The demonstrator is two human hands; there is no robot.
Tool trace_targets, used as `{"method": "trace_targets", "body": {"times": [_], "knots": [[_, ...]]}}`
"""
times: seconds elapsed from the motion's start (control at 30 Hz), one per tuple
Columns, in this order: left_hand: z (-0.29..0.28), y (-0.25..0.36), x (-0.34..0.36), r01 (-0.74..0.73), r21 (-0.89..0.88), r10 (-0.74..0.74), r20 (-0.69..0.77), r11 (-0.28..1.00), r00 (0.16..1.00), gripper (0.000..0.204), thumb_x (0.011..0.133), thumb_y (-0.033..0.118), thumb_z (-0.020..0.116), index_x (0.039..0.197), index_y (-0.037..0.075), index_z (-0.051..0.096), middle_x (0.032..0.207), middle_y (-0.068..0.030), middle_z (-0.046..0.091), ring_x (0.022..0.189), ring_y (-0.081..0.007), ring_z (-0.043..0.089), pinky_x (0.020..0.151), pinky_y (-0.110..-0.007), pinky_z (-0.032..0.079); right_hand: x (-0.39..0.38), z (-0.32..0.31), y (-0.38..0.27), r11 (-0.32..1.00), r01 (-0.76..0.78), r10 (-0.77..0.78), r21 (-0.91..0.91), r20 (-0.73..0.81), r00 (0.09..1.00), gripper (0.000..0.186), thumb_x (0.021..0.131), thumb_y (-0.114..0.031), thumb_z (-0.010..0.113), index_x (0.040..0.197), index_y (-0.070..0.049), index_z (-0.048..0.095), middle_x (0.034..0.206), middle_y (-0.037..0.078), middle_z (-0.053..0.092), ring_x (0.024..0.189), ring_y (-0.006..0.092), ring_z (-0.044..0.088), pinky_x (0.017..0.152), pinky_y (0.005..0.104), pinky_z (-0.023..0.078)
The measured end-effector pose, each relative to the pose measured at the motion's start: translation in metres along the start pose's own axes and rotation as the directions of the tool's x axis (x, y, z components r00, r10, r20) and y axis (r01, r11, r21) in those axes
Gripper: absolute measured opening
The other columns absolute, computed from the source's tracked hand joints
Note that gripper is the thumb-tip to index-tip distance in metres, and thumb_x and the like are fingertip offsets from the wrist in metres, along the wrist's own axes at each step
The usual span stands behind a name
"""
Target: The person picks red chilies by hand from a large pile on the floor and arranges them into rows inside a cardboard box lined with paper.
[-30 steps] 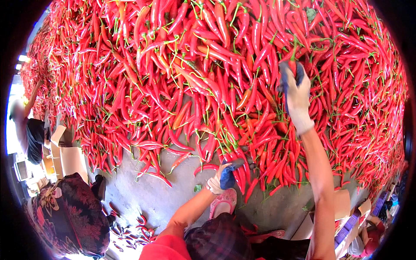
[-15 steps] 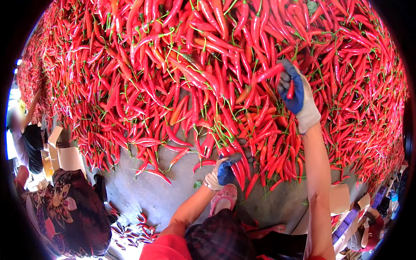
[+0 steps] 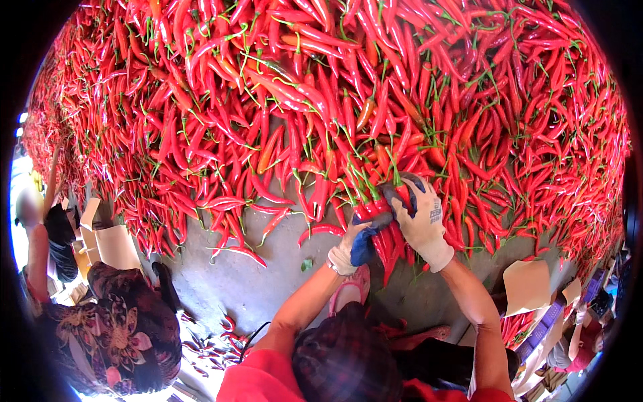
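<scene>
A bunch of red chili peppers (image 3: 384, 249), green stems pointing away from me, is gripped by my left hand (image 3: 355, 242) near the front edge of the pile. That hand wears a white glove with a blue palm; its fingers wrap round the peppers. My right hand (image 3: 423, 218), in a matching glove, closes on the bunch from the right, with a chili pepper (image 3: 404, 195) between its fingers. Beyond both hands spreads a huge pile of red chilies (image 3: 201, 120). Parts of the fingers are hidden by the peppers.
Grey floor (image 3: 194, 275) shows before the pile, with my pink shoe (image 3: 355, 287) on it. At left a person in dark floral clothing (image 3: 120, 335) sits near cardboard boxes (image 3: 117, 248). Cardboard (image 3: 527, 285) and a purple crate (image 3: 539, 331) stand at right. Darker chilies (image 3: 224, 345) lie lower left.
My right hand has come down from the pile with its chili pepper and joined the bunch at my left hand. The left hand has risen slightly, still holding the bunch.
</scene>
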State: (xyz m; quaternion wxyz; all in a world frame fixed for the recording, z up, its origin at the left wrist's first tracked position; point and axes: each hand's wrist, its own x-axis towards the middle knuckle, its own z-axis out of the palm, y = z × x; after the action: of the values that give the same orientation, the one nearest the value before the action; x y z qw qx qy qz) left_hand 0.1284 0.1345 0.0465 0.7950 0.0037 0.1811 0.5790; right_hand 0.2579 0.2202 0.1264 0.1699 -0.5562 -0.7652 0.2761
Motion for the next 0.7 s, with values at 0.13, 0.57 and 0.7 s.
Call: {"method": "trace_targets", "body": {"times": [0.13,0.57,0.7], "knots": [[0.001,0.004,-0.011,0.17,0.321,-0.135,-0.128,0.932,0.983,0.055,0.082,0.022,0.054,0.13,0.001,0.037,0.127,-0.0141,0.046,0.116,-0.0267,0.047,0.1,-0.043,0.036,-0.012,-0.01,0.006,0.899,-0.181,0.114,0.398,0.186,0.976,0.04,0.082,-0.022,0.058,0.113,0.002,0.05,0.099,0.019,0.057,0.092,0.0323,0.056,0.085,0.0379,0.042],[0.04,0.03,0.011,0.046,0.084,-0.042,-0.051,0.995,0.998,0.055,0.08,0.033,0.06,0.12,0.0,0.045,0.118,-0.0098,0.052,0.107,-0.0241,0.052,0.096,-0.041,0.04,-0.135,-0.015,0.069,0.316,-0.674,0.505,0.667,0.484,0.715,0.035,0.094,-0.023,0.04,0.117,0.002,0.046,0.111,0.013,0.054,0.103,0.0251,0.051,0.09,0.0352,0.04],[0.04,0.027,0.021,0.105,0.034,-0.104,-0.026,0.994,0.994,0.054,0.08,0.031,0.061,0.12,0.0,0.046,0.115,-0.0088,0.052,0.105,-0.0238,0.054,0.095,-0.04,0.04,-0.256,0.005,0.053,0.895,-0.442,0.232,0.05,0.796,0.56,0.041,0.086,-0.023,0.053,0.12,-0.002,0.045,0.112,0.023,0.051,0.103,0.0371,0.049,0.084,0.0436,0.043]]}}
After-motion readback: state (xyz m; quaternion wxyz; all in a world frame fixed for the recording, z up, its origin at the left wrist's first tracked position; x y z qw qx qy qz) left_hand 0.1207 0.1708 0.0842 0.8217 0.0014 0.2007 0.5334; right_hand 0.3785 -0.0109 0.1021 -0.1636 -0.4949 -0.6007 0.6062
